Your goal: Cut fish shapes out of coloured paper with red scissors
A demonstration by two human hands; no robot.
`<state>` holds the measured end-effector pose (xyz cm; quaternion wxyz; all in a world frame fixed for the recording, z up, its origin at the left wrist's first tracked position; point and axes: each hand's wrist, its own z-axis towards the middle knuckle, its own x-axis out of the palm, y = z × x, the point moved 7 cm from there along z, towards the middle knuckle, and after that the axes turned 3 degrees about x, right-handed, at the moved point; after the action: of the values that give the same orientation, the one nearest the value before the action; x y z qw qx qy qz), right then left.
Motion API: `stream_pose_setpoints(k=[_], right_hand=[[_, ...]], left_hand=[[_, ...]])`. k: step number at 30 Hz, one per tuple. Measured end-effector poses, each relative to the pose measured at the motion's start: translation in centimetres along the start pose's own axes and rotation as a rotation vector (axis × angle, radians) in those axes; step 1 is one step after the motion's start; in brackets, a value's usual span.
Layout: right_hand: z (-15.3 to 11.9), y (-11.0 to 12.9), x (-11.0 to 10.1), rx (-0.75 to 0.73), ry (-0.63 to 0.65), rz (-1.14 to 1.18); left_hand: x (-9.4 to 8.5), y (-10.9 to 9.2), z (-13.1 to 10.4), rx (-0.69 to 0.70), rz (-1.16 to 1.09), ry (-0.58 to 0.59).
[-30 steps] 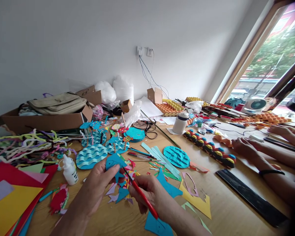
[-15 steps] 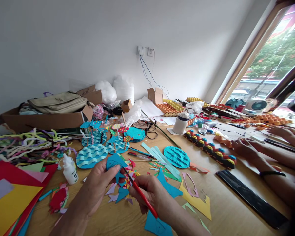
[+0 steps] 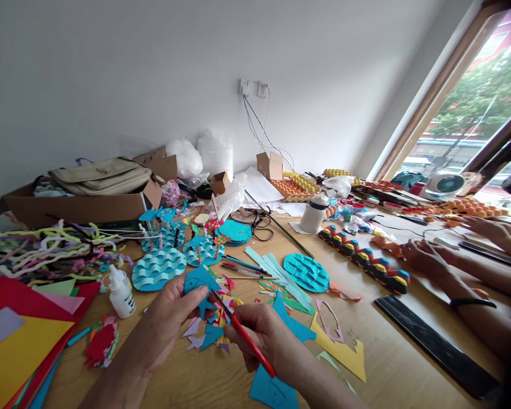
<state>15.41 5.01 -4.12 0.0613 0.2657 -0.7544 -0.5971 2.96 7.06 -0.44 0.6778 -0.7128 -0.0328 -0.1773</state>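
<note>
Between its thumb and fingers, my left hand (image 3: 170, 318) pinches a piece of blue paper (image 3: 201, 279) with lines drawn on it. My right hand (image 3: 258, 335) is closed on red-handled scissors (image 3: 249, 341), whose dark blades touch the right edge of that paper. Under both hands lie small coloured scraps. Another blue piece with drawn lines (image 3: 275, 389) is on the table below my right hand, and a blue offcut (image 3: 293, 321) and a yellow offcut (image 3: 344, 352) lie to its right.
A white glue bottle (image 3: 121, 294) and coloured sheets (image 3: 21, 352) are at the left. Wavy blue discs (image 3: 159, 268), pens (image 3: 242, 268) and a white jar (image 3: 313, 215) stand or lie beyond. At the right are a black strip (image 3: 434, 345) and other people's hands (image 3: 426, 258).
</note>
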Motion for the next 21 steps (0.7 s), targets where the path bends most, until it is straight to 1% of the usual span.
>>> stream_pose_setpoints(k=[6,12,15,21], right_hand=[[-0.33,0.09,-0.03,-0.002,0.014,-0.008],[-0.49,0.28,-0.22,0.008,0.003,-0.056],[-0.56,0.31,-0.41,0.008,0.000,-0.106],[-0.71,0.45,-0.75,-0.046,0.006,-0.166]], left_hand=[[-0.02,0.06,0.00,-0.021,0.003,0.053],[-0.44,0.15,-0.24,-0.058,0.044,0.026],[-0.49,-0.01,-0.28,-0.065,0.086,0.034],[-0.15,-0.01,-0.38,-0.101,0.090,0.077]])
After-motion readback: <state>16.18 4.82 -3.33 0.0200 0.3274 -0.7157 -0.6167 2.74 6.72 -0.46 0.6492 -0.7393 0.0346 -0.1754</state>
